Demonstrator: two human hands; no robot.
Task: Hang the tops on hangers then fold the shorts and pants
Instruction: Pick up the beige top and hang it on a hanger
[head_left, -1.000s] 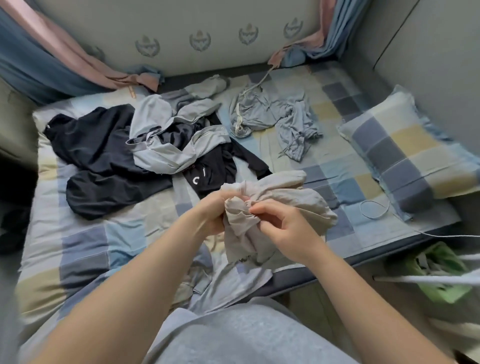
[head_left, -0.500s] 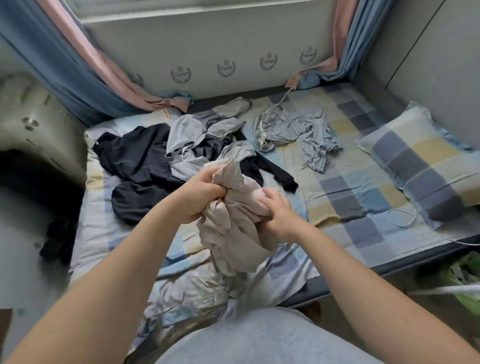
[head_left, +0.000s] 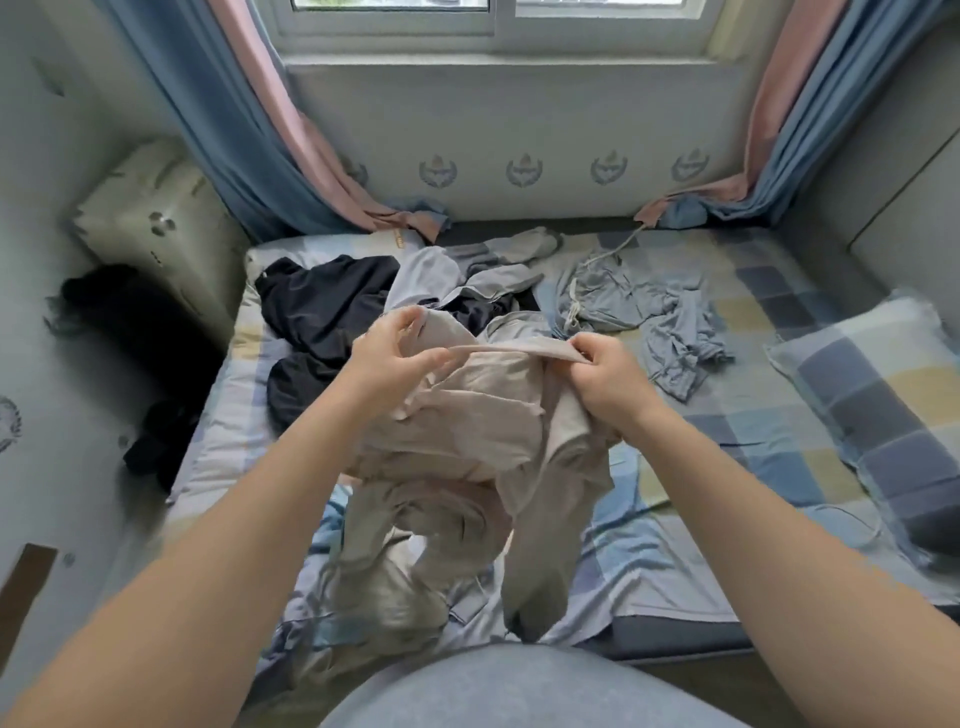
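Observation:
A beige garment (head_left: 483, 431) hangs in the air above the bed, held up by both hands. My left hand (head_left: 387, 356) pinches its top edge at the left. My right hand (head_left: 605, 371) grips the same edge at the right, so the hem is stretched between them. The rest of the cloth droops toward the bed's near edge. Behind it a pile of black and grey clothes (head_left: 363, 312) lies on the bed, and a grey-blue drawstring garment (head_left: 644, 306) lies spread to the right.
The bed (head_left: 753, 415) has a checked blue, grey and yellow sheet. A checked pillow (head_left: 883, 395) lies at the right. Blue and pink curtains (head_left: 270, 156) hang at the window behind. A cream case (head_left: 156, 223) and dark items stand left of the bed.
Both hands have risen and moved apart, opening the bunched beige garment and stretching its top edge between them. The camera has tilted up, showing the window.

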